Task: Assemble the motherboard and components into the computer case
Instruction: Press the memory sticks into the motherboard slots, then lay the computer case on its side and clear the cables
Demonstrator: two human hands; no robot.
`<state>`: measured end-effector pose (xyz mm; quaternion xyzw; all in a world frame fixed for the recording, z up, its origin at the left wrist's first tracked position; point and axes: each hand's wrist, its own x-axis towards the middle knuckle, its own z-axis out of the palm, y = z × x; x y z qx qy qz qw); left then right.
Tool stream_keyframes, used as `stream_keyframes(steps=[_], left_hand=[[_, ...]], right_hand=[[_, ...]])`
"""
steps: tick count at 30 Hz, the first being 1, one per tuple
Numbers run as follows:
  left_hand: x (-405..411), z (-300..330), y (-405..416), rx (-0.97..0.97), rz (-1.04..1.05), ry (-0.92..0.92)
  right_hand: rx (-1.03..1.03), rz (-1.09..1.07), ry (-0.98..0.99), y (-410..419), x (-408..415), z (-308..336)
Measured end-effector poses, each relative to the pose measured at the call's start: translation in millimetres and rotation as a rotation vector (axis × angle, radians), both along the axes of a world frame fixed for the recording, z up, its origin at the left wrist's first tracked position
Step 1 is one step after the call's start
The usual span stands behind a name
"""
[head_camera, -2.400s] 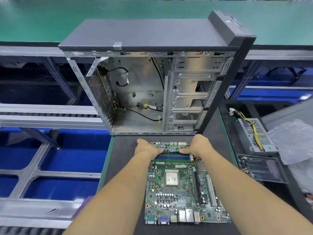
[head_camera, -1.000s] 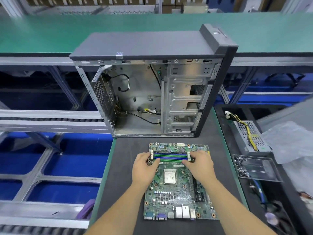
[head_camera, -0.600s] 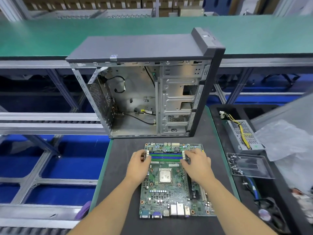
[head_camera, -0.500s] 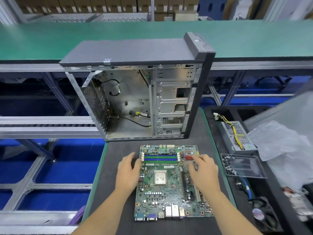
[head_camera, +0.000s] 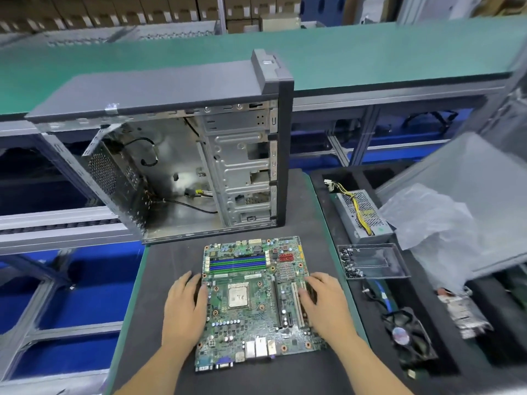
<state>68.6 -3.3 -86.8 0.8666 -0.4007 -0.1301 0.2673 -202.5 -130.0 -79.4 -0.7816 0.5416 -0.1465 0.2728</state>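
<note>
The green motherboard [head_camera: 239, 295] lies flat on the black mat [head_camera: 159, 269], its port row facing me and its blue and green memory slots [head_camera: 238, 263] at the far end. My left hand [head_camera: 185, 303] rests at the board's left edge, fingers stretched out and touching it. My right hand [head_camera: 325, 300] lies on the right edge, fingers over the long white expansion slots. Behind the board the open computer case [head_camera: 159, 89] stands upright, its bare metal interior with loose black cables facing me.
To the right a black foam tray holds a metal power supply [head_camera: 363, 215] with yellow wires, a clear screw tray [head_camera: 370, 260], a fan [head_camera: 405, 334] and crumpled plastic wrap [head_camera: 433, 223]. A grey panel [head_camera: 470, 181] leans there. A green conveyor [head_camera: 370, 52] runs behind the case.
Both hands have left the memory slots at the board's far end and slid back and outward to its left and right edges. The view has shifted right.
</note>
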Motion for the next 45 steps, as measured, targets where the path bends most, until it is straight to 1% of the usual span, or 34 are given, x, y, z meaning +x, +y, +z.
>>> stream_keyframes(steps=[3, 5, 7, 11, 13, 15, 17, 20, 22, 25, 28, 31, 36, 38, 40, 43, 45], left_hand=[[-5.6, 2.8, 7.8, -0.021, 0.02, -0.014], [-6.6, 5.0, 8.6, -0.03, 0.03, -0.076], [-6.3, 9.6, 3.6, -0.002, 0.09, -0.106], [-12.0, 24.5, -19.3, 0.101, 0.238, 0.045], [-16.7, 27.9, -28.3, 0.129, 0.257, 0.061], [-21.3, 29.4, -32.2, 0.131, 0.253, 0.058], [-24.1, 31.2, -32.8, 0.133, 0.254, 0.073], [-28.0, 34.0, -31.2, 0.095, 0.271, 0.142], [-34.6, 39.9, -30.5, 0.046, 0.289, 0.174], [-53.9, 57.6, -36.3, -0.058, 0.3, 0.196], [-86.4, 84.4, -55.0, -0.207, 0.229, 0.244], [-127.3, 108.2, -97.3, -0.294, 0.122, 0.33], [-187.3, 121.4, -191.9, -0.257, 0.011, 0.541], [-204.5, 116.7, -219.8, -0.224, 0.02, 0.628], [-218.1, 110.1, -241.0, -0.228, 0.068, 0.768], [-231.3, 101.7, -262.9, -0.219, 0.114, 0.945], [-237.4, 96.6, -273.5, -0.173, 0.086, 0.989]], right_hand=[[-0.014, -0.046, 0.008, -5.5, 2.5, 2.0], [0.045, -0.118, 0.004, -10.0, 8.3, 10.8], [0.103, -0.124, 0.062, -14.2, 12.8, 18.9], [0.137, -0.101, 0.158, -19.2, 17.5, 28.1], [0.133, -0.073, 0.228, -19.2, 20.7, 30.7], [0.152, -0.066, 0.246, -17.9, 24.0, 33.6], [0.195, -0.1, 0.216, -16.4, 25.0, 36.9], [0.26, -0.22, 0.071, -13.4, 19.8, 44.9], [0.268, -0.271, -0.004, -12.2, 15.1, 50.3], [0.226, -0.328, -0.096, -17.3, -1.4, 66.5], [0.105, -0.383, -0.161, -42.3, -35.6, 97.4], [0.011, -0.479, -0.133, -88.7, -80.6, 122.7], [-0.036, -0.583, -0.09, -177.2, -153.9, 135.4], [-0.021, -0.607, -0.053, -208.1, -178.5, 133.2], [-0.006, -0.617, -0.007, -233.2, -194.4, 125.6], [0.026, -0.626, -0.012, -256.6, -201.3, 107.6], [0.06, -0.664, -0.045, -268.0, -204.1, 95.9]])
